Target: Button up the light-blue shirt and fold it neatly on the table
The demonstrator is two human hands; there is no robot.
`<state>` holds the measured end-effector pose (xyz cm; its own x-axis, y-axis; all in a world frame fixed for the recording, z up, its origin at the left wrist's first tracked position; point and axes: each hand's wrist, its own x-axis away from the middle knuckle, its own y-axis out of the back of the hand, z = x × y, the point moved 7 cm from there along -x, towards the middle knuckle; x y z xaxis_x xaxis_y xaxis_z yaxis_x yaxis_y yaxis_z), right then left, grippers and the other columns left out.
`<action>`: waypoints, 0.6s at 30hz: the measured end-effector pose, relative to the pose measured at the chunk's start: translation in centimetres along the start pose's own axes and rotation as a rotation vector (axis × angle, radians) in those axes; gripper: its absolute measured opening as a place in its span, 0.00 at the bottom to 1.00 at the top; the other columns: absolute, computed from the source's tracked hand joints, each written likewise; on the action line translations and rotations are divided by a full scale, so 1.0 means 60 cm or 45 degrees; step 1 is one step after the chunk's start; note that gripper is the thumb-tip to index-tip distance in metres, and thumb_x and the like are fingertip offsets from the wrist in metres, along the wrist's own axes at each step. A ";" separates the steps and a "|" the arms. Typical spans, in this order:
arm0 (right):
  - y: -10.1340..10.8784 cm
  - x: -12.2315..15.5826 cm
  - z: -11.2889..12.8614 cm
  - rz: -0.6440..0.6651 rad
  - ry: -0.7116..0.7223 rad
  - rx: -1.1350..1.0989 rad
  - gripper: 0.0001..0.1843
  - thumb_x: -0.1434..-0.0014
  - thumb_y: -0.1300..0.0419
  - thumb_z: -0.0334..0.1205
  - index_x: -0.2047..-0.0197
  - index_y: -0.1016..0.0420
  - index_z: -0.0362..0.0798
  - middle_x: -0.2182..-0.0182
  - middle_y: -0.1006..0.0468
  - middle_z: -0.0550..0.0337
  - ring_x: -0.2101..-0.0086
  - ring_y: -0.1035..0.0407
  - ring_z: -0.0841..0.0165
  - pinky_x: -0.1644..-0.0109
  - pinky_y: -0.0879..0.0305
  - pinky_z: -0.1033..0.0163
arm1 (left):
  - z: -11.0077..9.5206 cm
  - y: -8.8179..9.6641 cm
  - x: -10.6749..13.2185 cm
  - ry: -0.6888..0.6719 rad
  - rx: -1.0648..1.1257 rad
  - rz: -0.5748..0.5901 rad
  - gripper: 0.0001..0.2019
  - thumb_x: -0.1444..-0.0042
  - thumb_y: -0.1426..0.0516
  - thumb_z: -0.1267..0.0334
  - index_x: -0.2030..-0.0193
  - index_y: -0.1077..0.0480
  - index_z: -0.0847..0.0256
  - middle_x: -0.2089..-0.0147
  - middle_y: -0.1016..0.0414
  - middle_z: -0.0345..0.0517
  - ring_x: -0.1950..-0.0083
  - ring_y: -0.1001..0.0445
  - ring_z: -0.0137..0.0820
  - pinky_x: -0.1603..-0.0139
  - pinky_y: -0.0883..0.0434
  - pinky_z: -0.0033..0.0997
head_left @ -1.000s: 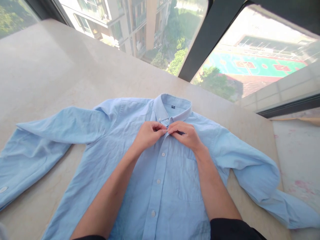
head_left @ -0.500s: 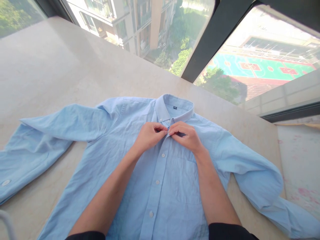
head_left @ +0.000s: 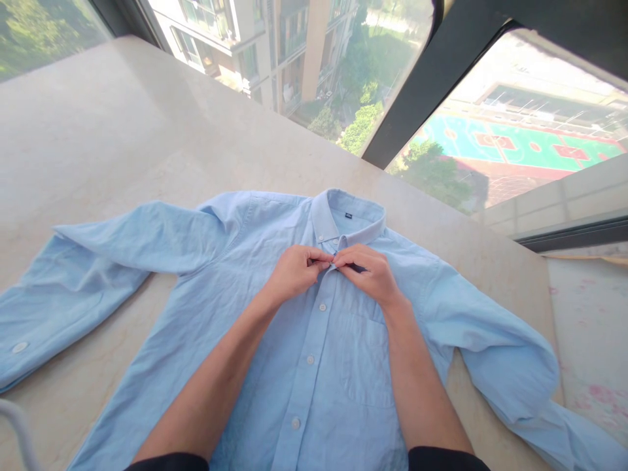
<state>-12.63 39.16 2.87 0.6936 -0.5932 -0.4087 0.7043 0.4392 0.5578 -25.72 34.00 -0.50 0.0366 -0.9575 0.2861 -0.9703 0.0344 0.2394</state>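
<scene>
A light blue button-up shirt (head_left: 363,360) lies front up with its sleeves spread to both sides. Just below the collar (head_left: 363,234), my left hand (head_left: 298,269) pinches the edge of the front placket between thumb and fingers. Facing it, my right hand (head_left: 367,269) pinches the other side of the placket, fingertips touching or nearly touching the left ones. What lies between the fingertips, perhaps a button, is hidden. Further down the placket, white buttons (head_left: 310,360) show in a row. A chest pocket (head_left: 366,360) sits under my right forearm.
The shirt rests on a pale stone-like sill (head_left: 122,144) beside windows with a dark frame (head_left: 417,85). A white curved tube or cable (head_left: 19,425) enters at the lower left. Floral fabric (head_left: 593,327) lies at the right edge.
The view has shifted slightly, moving the scene a little right and down. My hands stay pinched at the same spot on the placket, the left fingers drawn a bit closer together.
</scene>
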 end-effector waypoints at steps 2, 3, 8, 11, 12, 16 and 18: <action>0.000 0.001 0.002 -0.008 0.032 0.017 0.09 0.40 0.40 0.28 0.66 0.22 0.52 0.68 0.18 0.59 0.65 0.24 0.66 0.58 0.28 0.59 | -0.003 0.000 0.003 -0.023 -0.031 0.038 0.14 0.46 0.45 0.65 0.58 0.19 0.56 0.75 0.23 0.38 0.76 0.28 0.27 0.70 0.32 0.26; 0.000 0.002 0.004 -0.007 0.045 0.028 0.10 0.40 0.40 0.28 0.66 0.22 0.52 0.67 0.18 0.59 0.65 0.24 0.67 0.58 0.28 0.59 | -0.006 0.000 0.004 -0.039 -0.050 0.048 0.15 0.46 0.45 0.66 0.57 0.19 0.57 0.75 0.23 0.38 0.76 0.28 0.27 0.71 0.33 0.26; -0.002 0.004 0.006 -0.002 0.060 0.088 0.08 0.41 0.40 0.29 0.66 0.23 0.52 0.67 0.18 0.58 0.64 0.24 0.65 0.58 0.27 0.58 | -0.019 0.005 0.010 -0.074 -0.149 -0.008 0.13 0.46 0.45 0.63 0.61 0.20 0.59 0.73 0.23 0.39 0.72 0.28 0.27 0.70 0.35 0.25; -0.003 0.006 0.004 0.003 0.047 0.106 0.07 0.41 0.40 0.30 0.66 0.23 0.52 0.66 0.18 0.57 0.64 0.24 0.65 0.58 0.27 0.58 | -0.021 0.003 0.011 -0.114 -0.220 -0.073 0.11 0.49 0.40 0.59 0.62 0.21 0.59 0.67 0.21 0.41 0.69 0.27 0.29 0.68 0.34 0.26; -0.003 0.007 0.004 0.005 0.047 0.114 0.07 0.41 0.40 0.30 0.65 0.23 0.52 0.66 0.18 0.57 0.64 0.24 0.65 0.58 0.27 0.58 | -0.021 0.002 0.012 -0.136 -0.258 -0.094 0.11 0.50 0.40 0.59 0.61 0.22 0.59 0.65 0.21 0.41 0.68 0.27 0.29 0.67 0.34 0.27; -0.003 0.006 0.005 0.014 0.065 0.155 0.07 0.41 0.40 0.30 0.66 0.23 0.52 0.66 0.18 0.57 0.64 0.24 0.65 0.58 0.27 0.58 | -0.020 -0.004 0.013 -0.198 -0.416 -0.158 0.11 0.49 0.43 0.66 0.60 0.23 0.57 0.62 0.21 0.41 0.66 0.27 0.30 0.65 0.34 0.28; -0.002 0.006 0.005 0.012 0.060 0.167 0.07 0.41 0.40 0.31 0.66 0.23 0.52 0.67 0.18 0.57 0.65 0.24 0.64 0.58 0.27 0.58 | -0.020 -0.006 0.014 -0.202 -0.465 -0.185 0.11 0.48 0.44 0.67 0.60 0.24 0.57 0.62 0.21 0.41 0.66 0.27 0.30 0.65 0.34 0.28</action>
<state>-12.52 38.70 2.91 0.7086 -0.5558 -0.4346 0.6739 0.3507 0.6503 -25.03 33.51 0.79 0.1017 -0.9912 0.0853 -0.8083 -0.0323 0.5879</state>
